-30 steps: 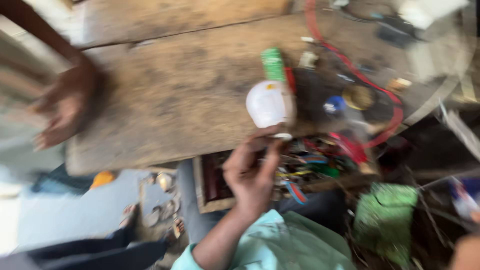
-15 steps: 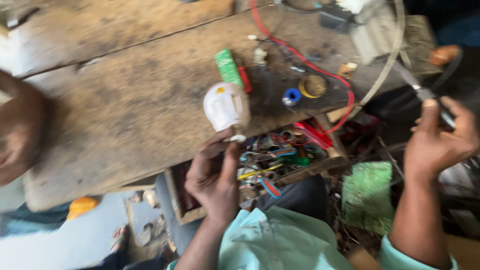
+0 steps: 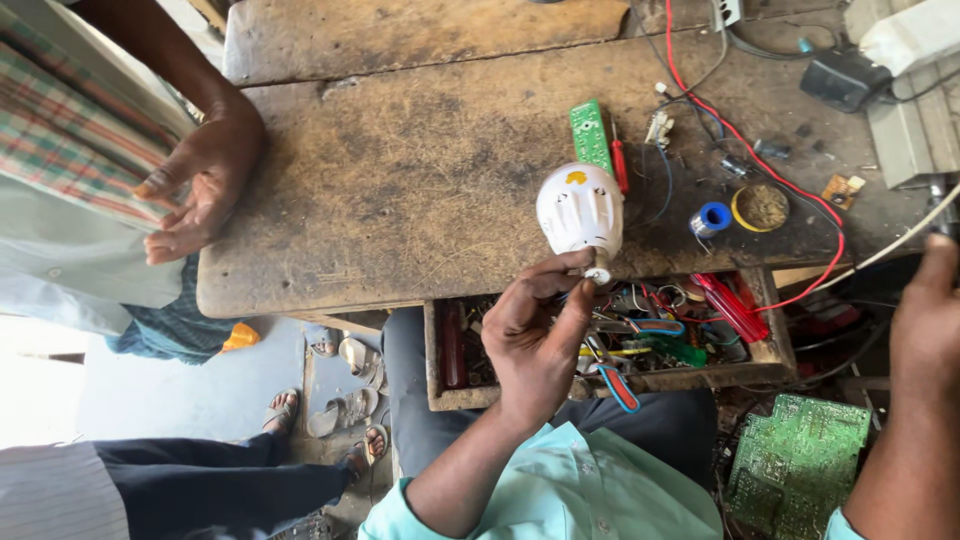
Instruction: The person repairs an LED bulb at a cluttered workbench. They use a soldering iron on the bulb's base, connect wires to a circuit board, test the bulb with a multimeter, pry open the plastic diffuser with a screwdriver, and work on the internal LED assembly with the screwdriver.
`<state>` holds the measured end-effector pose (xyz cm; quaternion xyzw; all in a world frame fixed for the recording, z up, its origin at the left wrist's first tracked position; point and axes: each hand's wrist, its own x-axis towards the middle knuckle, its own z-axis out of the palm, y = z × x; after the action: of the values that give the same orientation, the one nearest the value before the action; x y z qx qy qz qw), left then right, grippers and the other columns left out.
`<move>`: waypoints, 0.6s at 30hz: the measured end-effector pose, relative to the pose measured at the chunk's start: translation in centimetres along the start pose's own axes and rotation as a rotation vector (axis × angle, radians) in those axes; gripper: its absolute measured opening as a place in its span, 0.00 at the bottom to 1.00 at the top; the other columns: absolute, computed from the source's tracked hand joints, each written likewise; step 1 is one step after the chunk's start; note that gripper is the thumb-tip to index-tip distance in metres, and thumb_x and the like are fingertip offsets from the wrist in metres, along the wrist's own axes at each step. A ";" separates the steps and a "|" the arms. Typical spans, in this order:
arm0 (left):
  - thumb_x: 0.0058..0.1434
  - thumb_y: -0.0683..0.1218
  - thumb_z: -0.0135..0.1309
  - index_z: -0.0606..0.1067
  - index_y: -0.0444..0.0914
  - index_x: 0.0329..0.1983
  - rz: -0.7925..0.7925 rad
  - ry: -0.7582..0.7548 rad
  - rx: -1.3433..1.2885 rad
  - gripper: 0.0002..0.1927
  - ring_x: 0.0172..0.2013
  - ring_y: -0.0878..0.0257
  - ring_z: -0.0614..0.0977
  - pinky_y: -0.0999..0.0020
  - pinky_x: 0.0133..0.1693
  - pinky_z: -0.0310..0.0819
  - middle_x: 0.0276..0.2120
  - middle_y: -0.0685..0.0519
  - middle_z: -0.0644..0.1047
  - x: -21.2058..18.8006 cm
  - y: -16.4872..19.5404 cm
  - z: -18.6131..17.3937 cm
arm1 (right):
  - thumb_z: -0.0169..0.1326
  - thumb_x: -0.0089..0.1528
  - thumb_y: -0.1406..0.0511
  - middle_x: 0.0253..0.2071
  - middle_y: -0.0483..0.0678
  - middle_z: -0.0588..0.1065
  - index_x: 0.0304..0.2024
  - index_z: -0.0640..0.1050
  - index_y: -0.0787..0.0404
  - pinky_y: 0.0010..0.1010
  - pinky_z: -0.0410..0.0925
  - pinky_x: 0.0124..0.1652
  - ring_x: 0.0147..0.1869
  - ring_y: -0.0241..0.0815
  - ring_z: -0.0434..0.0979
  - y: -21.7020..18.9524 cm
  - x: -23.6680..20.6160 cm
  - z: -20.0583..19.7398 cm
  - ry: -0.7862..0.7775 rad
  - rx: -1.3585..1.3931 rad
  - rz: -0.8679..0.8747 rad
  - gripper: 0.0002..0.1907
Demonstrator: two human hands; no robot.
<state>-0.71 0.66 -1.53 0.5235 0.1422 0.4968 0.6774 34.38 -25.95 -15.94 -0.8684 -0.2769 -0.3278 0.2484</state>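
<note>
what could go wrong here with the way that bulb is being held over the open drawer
The left hand pinches only the narrow base of the white bulb, so the heavy end could tip and slip from that grip. It hangs at the bench edge above the open drawer of tools, so a drop may crack it. The red wire trails close by and could snag on the right hand.

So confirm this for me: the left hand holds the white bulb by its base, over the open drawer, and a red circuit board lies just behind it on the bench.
Not quite: in the head view the circuit board behind the white bulb is green, not red. The rest stands: the left hand holds the bulb by its base over the open drawer, at the bench.
</note>
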 end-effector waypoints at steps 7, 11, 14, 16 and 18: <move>0.69 0.32 0.55 0.74 0.25 0.40 -0.052 -0.016 -0.054 0.03 0.51 0.60 0.83 0.65 0.54 0.83 0.55 0.38 0.78 -0.1 0.3 0.1 | 0.51 0.75 0.70 0.48 0.55 0.77 0.55 0.76 0.70 0.37 0.70 0.47 0.47 0.48 0.76 -10.2 -1.6 -6.2 0.005 0.295 -0.033 0.09; 0.70 0.32 0.55 0.74 0.24 0.40 -0.043 -0.012 -0.032 0.03 0.50 0.60 0.84 0.65 0.55 0.84 0.55 0.39 0.78 -0.1 0.3 0.4 | 0.62 0.70 0.73 0.42 0.55 0.78 0.52 0.80 0.70 0.39 0.70 0.43 0.43 0.49 0.79 -20.4 -1.5 -10.0 -0.044 0.356 -0.223 0.09; 0.69 0.32 0.54 0.75 0.24 0.40 -0.065 0.002 -0.048 0.02 0.49 0.60 0.84 0.65 0.53 0.84 0.54 0.40 0.78 -0.1 0.3 0.5 | 0.63 0.69 0.74 0.46 0.56 0.78 0.54 0.78 0.70 0.34 0.74 0.49 0.49 0.47 0.81 -25.4 -0.7 -11.7 -0.062 0.508 -0.245 0.11; 0.70 0.32 0.55 0.74 0.24 0.40 -0.034 0.005 -0.018 0.03 0.49 0.61 0.83 0.65 0.54 0.84 0.54 0.40 0.79 -0.1 0.4 0.6 | 0.63 0.68 0.76 0.46 0.57 0.78 0.55 0.77 0.71 0.33 0.74 0.49 0.48 0.47 0.81 -26.7 -0.1 -12.5 -0.079 0.555 -0.228 0.14; 0.70 0.32 0.55 0.74 0.24 0.40 -0.017 0.015 0.012 0.03 0.49 0.61 0.83 0.65 0.53 0.84 0.54 0.40 0.79 -0.1 0.5 0.5 | 0.63 0.70 0.76 0.48 0.56 0.78 0.56 0.76 0.71 0.30 0.74 0.49 0.48 0.45 0.81 -26.8 0.2 -12.8 -0.089 0.613 -0.182 0.13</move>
<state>-0.67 0.22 -0.94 0.5225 0.1547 0.4939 0.6775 11.72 -14.29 -0.62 -0.7381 -0.4501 -0.2118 0.4559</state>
